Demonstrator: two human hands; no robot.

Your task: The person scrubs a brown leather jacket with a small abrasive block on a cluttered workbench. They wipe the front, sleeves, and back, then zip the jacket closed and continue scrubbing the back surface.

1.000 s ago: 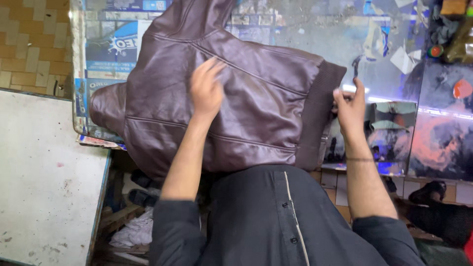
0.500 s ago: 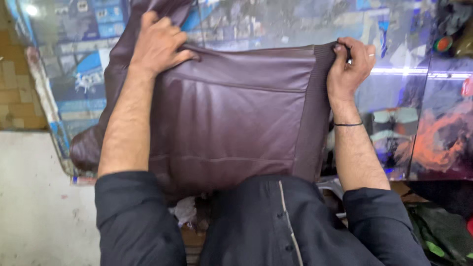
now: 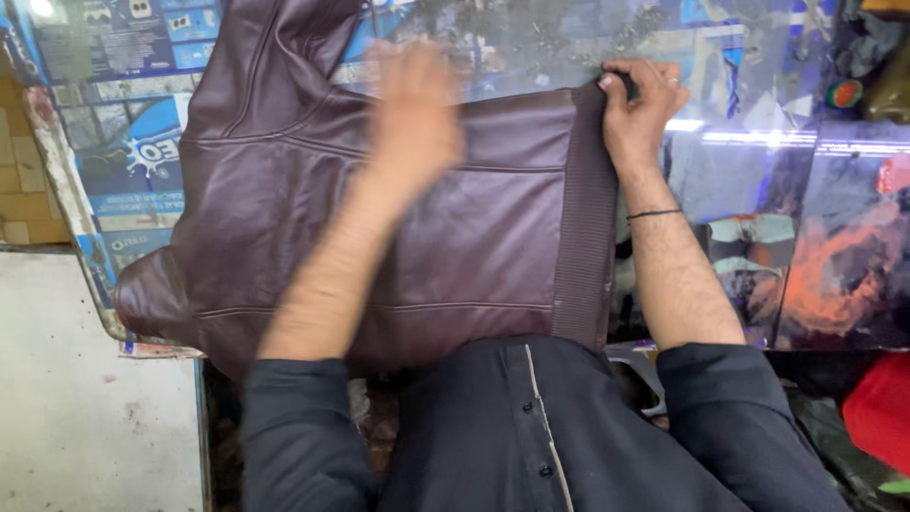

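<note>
A dark brown leather jacket (image 3: pixel 275 218) lies spread on a glass counter (image 3: pixel 758 114), its ribbed hem (image 3: pixel 580 218) to the right and a sleeve running up past the top edge. My right hand (image 3: pixel 643 106) pinches the far corner of the ribbed hem. Blurred with motion, my left hand (image 3: pixel 414 118) is flat over the middle of the jacket's back, fingers spread, holding nothing.
Colourful printed boxes show under the glass counter top. A pale grey surface (image 3: pixel 85 398) lies at the lower left, beside the counter's metal edge (image 3: pixel 66 190). A red cloth (image 3: pixel 877 408) sits at the lower right. Small round objects (image 3: pixel 844 93) rest at the far right.
My left hand has slid right from the jacket's upper left to its middle. The right hand stays on the hem corner. The jacket lies flatter, with the sleeve stretched upward.
</note>
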